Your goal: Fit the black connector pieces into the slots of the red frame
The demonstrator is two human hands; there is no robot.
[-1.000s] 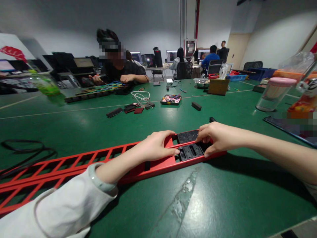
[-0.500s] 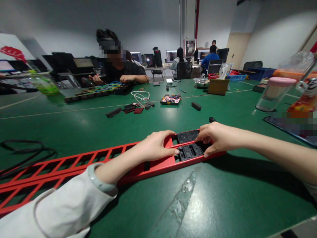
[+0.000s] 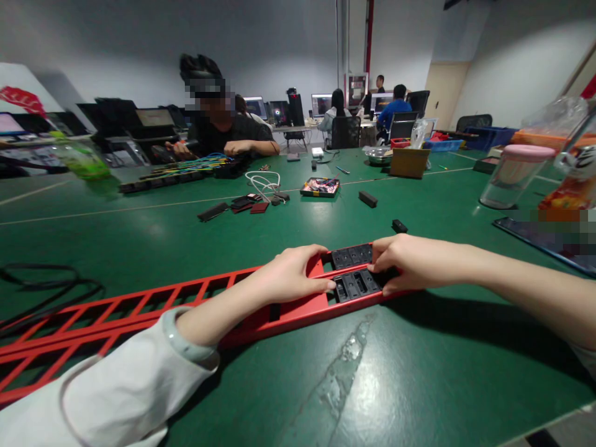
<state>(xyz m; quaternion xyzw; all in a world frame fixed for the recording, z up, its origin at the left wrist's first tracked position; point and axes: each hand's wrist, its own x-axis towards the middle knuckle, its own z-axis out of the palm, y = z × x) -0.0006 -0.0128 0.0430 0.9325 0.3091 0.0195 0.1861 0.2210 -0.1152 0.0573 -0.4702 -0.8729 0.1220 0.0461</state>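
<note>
A long red slotted frame [image 3: 274,323] lies across the green table, with two rows of openings. Toward its right end sit black plastic modules, a near row [image 3: 357,284] and a far row [image 3: 351,255]. My left hand [image 3: 291,273] straddles the frame just left of the modules, its thumb and fingers gripping across both rows. At the right end, my right hand [image 3: 410,261] has curled fingers and thumb on a dark module in the frame; the hand hides most of that module. A small black block [image 3: 399,226] lies just behind my right hand.
Across the table a person [image 3: 223,133] sits behind bundled coloured wires [image 3: 200,166]. A tray of small parts [image 3: 320,187], a white cable [image 3: 263,183] and another dark block [image 3: 367,198] lie mid-table. A pink-lidded jar [image 3: 514,177] and phone [image 3: 544,242] are at right.
My right hand has shifted slightly down and its fingers have drawn closer to the modules, uncovering more of the small black block behind. My left hand stays on the frame.
</note>
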